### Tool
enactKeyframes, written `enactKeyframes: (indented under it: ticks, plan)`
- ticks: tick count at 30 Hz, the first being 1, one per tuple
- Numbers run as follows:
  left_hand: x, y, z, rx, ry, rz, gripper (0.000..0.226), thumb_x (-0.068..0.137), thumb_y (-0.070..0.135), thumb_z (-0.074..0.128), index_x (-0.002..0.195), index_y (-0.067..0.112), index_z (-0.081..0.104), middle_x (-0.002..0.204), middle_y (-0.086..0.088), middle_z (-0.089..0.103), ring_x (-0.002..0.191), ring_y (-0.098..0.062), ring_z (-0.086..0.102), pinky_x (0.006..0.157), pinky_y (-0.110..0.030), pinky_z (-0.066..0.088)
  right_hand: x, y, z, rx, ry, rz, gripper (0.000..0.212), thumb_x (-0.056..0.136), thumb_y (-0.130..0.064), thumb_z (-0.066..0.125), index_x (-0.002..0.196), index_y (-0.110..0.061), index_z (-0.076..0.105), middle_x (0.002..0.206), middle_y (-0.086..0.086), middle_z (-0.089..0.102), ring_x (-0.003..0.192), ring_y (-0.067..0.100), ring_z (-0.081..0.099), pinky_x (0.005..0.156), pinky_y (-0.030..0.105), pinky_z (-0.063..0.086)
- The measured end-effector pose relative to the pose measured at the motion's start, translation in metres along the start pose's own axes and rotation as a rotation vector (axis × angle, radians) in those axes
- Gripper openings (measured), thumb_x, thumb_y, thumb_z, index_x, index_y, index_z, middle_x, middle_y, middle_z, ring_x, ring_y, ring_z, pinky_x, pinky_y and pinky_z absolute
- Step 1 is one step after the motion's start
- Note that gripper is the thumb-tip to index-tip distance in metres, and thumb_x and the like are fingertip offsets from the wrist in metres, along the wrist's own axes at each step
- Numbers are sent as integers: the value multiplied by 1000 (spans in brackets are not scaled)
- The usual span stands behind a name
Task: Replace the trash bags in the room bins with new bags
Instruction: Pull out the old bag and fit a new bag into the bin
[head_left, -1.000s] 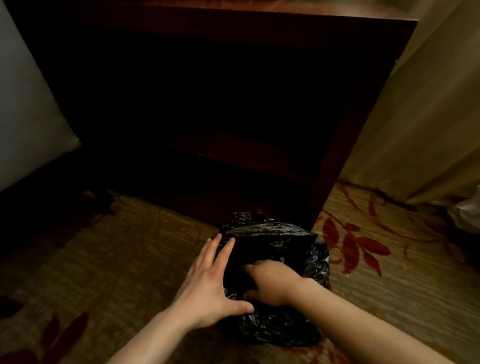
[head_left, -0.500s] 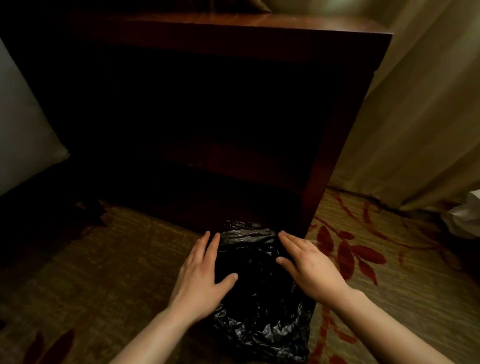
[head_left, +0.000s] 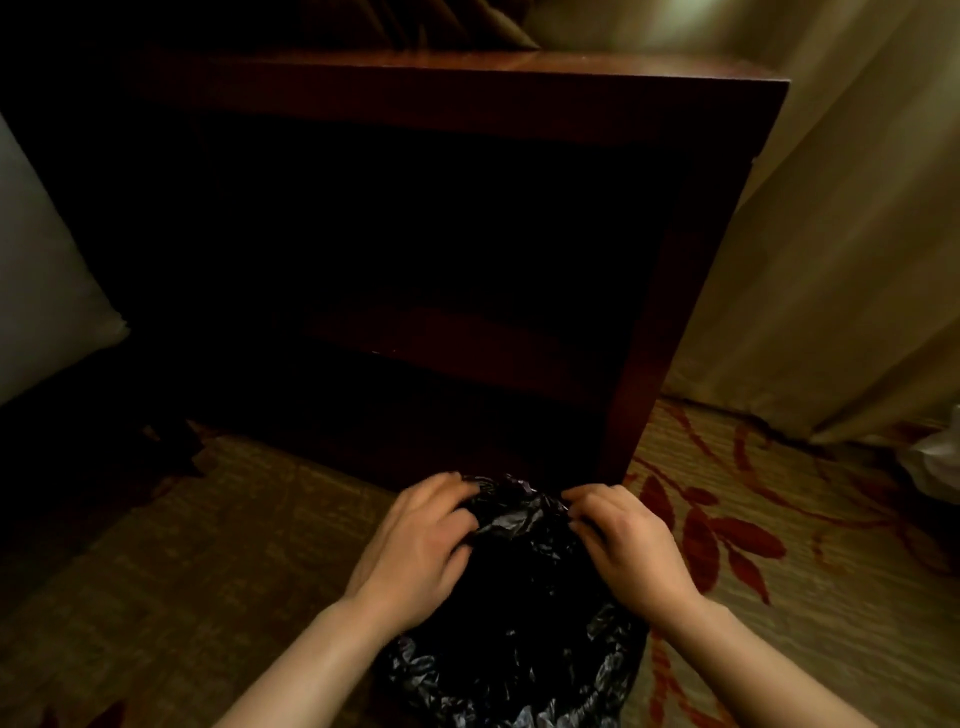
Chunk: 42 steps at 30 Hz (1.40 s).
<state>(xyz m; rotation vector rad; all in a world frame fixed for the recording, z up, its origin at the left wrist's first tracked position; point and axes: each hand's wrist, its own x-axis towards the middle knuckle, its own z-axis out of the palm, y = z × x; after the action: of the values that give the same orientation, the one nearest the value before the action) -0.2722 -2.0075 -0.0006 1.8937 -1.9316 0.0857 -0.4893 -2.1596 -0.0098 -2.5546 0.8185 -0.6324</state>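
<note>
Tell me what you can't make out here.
Head view only.
Any bin: covered by the crinkled black plastic trash bag.
Bag's near end: cut off by the bottom edge.
Fingertips of left hand and right hand: curled into bag folds.
Space under the dark wooden table: too dark.
White crumpled object: cut off at the right edge.

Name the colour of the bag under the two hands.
Glossy black: the bag shows best in the head view, the only one.

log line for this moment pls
phase: handling bag | left hand: grips black trash bag, far edge | right hand: grips same edge | location: carpet, in front of wooden cabinet
</note>
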Motion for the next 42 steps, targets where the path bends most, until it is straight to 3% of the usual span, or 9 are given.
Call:
enactKeyframes:
  ticks: [4, 7, 10, 13, 17, 28, 34, 39, 42]
  plan:
    - [4, 8, 4, 118, -334, -61, 20, 97, 30, 40, 107, 17, 52, 101, -4, 64, 106, -28, 57, 93, -41, 48, -4, 6, -9, -55, -21, -91, 11, 91, -11, 69, 99, -18, 70, 111, -10, 70, 105, 14, 62, 80, 32, 57]
    - [16, 9, 6, 101, -496, -182, 24, 96, 24, 41, 119, 19, 40, 94, -10, 63, 90, -36, 61, 74, -46, 50, 1, 9, -10, -19, -79, 5, 9, 95, -16, 63, 102, -21, 66, 101, -12, 66, 99, 12, 61, 79, 30, 53]
    - [15, 5, 11, -103, -274, -237, 25, 96, 24, 51, 121, 24, 51, 106, -1, 66, 100, -24, 63, 83, -40, 52, 3, 6, -9, 95, -108, 171, 6, 99, -22, 58, 98, -26, 62, 88, -14, 63, 79, 4, 59, 67, 25, 49]
    - [9, -2, 13, -339, 43, -360, 27, 93, 31, 66, 118, 37, 59, 109, 24, 59, 100, 9, 55, 81, -12, 45, 9, 4, -7, 189, -127, 283, 8, 101, -26, 55, 95, -26, 61, 76, -5, 63, 64, 8, 56, 57, 27, 42]
    - [19, -20, 10, -467, 209, -531, 23, 90, 25, 73, 95, 45, 63, 93, 15, 61, 93, 7, 56, 71, -6, 42, 25, 6, -5, 333, -169, 450, 18, 101, -30, 56, 91, -17, 64, 69, 3, 59, 56, 14, 50, 54, 31, 35]
    - [46, -37, 14, -456, 258, -700, 15, 94, 13, 66, 88, 26, 69, 92, 6, 59, 84, -4, 55, 68, -11, 37, 42, 12, 15, 514, -112, 656, 29, 99, -30, 59, 81, -7, 60, 60, 0, 44, 53, 14, 41, 52, 30, 30]
    - [41, -56, 32, -496, 74, -795, 23, 93, 17, 69, 78, 33, 64, 84, 10, 63, 83, -13, 58, 64, -24, 38, 40, 19, 21, 533, -135, 709, 35, 99, -29, 60, 70, -15, 47, 52, -5, 36, 45, 11, 33, 47, 28, 25]
    - [33, -57, 23, -597, -95, -759, 10, 96, 21, 66, 90, 29, 69, 93, 4, 67, 94, -18, 63, 75, -29, 46, 22, 27, 24, 496, -192, 752, 33, 99, -29, 60, 71, -12, 53, 59, 3, 46, 54, 16, 43, 59, 31, 32]
    - [10, -51, 15, -562, -66, -781, 12, 100, 26, 58, 104, 26, 69, 106, 4, 66, 104, -18, 61, 77, -29, 44, 4, 25, 22, 635, -307, 763, 33, 101, -31, 56, 84, -5, 64, 79, 13, 63, 71, 25, 59, 65, 35, 41]
